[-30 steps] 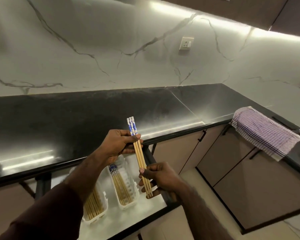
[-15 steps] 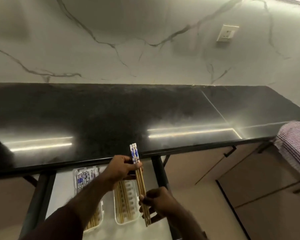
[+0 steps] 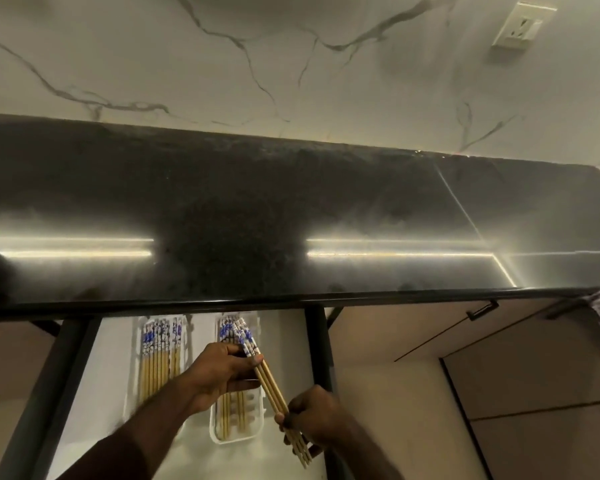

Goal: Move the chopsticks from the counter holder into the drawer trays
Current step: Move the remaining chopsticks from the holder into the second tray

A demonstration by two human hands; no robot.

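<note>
**Ana:** Looking down from the head view, what's different from a second ago?

**Ben:** A second ago the bundle of bamboo chopsticks with blue-and-white patterned tops point(image 3: 264, 376) stood almost upright in front of the black polished stone bench point(image 3: 291, 216). Now it is tilted and lower, below the bench's front edge, its patterned ends over the far end of the tray beneath the left hand. I'd judge the bundle is about to be laid in.

**Ana:** And the hands?

**Ben:** Both clamped on it. The left hand point(image 3: 219, 372) pinches just under the patterned tops; the right hand point(image 3: 314, 419) curls round the plain end, with the tips poking out past it.

**Ana:** What do the containers hold?

**Ben:** In the open white drawer point(image 3: 111, 341), the white plastic tray point(image 3: 236, 434) under the left hand holds a few chopsticks, with bare slotted floor still showing. The second white tray point(image 3: 160, 358), on the far side of the left forearm from the right hand, looks fuller, a row lying side by side.

**Ana:** The counter holder?

**Ben:** Not in view.
</note>
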